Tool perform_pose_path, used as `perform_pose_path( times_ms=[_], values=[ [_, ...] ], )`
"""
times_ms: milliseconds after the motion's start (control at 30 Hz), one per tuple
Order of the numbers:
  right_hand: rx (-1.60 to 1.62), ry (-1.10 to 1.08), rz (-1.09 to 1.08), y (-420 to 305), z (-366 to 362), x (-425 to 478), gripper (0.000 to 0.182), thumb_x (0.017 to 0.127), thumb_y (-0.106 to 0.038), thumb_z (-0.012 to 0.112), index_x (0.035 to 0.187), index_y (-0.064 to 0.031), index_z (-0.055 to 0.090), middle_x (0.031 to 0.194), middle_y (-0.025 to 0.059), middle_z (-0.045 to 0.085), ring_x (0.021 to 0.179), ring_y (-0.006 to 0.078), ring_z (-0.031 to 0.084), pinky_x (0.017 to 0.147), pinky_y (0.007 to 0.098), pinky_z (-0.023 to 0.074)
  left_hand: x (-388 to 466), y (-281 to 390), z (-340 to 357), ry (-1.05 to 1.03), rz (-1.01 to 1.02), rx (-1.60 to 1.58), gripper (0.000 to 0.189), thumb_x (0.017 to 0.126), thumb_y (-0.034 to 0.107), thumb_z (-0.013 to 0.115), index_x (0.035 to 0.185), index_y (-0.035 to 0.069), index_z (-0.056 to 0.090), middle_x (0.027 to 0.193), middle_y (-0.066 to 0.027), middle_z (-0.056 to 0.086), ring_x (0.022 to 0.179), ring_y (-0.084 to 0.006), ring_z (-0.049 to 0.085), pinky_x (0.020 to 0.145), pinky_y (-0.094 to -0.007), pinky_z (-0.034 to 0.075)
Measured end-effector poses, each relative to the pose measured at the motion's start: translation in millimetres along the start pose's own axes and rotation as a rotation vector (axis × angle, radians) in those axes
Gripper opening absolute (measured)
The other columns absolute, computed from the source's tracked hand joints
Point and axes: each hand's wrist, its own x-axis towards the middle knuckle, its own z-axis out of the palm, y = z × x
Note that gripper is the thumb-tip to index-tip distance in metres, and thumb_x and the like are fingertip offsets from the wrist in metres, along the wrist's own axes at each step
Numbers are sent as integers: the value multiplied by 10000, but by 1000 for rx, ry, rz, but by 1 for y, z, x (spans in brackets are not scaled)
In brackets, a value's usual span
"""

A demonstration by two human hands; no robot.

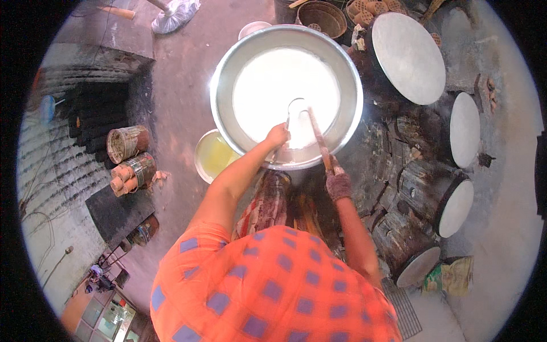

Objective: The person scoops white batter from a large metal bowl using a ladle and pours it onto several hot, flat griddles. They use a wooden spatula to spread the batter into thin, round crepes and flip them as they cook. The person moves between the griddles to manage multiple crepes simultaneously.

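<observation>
A wide metal basin (222, 98) stands in front of me, with bright white liquid (273, 81) in it. My left hand (278, 136), bare, is closed around a slim handle (289, 122) over the near side of the basin. By the handle's far end, a curved rim (295, 99) shows at the liquid's surface; glare hides its full shape. In a brown knitted glove, my right hand (338, 184) grips a long wooden stick (317, 132). The stick slants over the near rim, its far end at the white liquid.
A tub of yellowish liquid (210, 154) sits left of the basin. Drum-like stoves (421, 186) with pale round tops (408, 57) line the right. Perforated coal briquettes (124, 177) fill a bucket at left; more briquettes (365, 15) lie at upper right.
</observation>
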Motion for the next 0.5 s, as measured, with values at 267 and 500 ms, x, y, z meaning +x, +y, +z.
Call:
perform_pose_path(
  times_ms=[267,500],
  values=[
    [789,-35,22,-16,10,-50,432,898,-134,538,1326,-110,487,976,55,630,703,100,567,547,255,486,-114,137,-3,-126,-56,-931,67,932,102,409,911,99,472,593,40,418,425,-68,379,373,-218,311],
    [913,163,-327,-154,-150,-84,406,910,-116,546,1314,-122,498,757,26,643,514,55,507,472,216,452,-256,316,-113,-126,589,-544,489,942,180,407,1398,43,294,608,32,387,412,-58,365,373,-210,327]
  ],
)
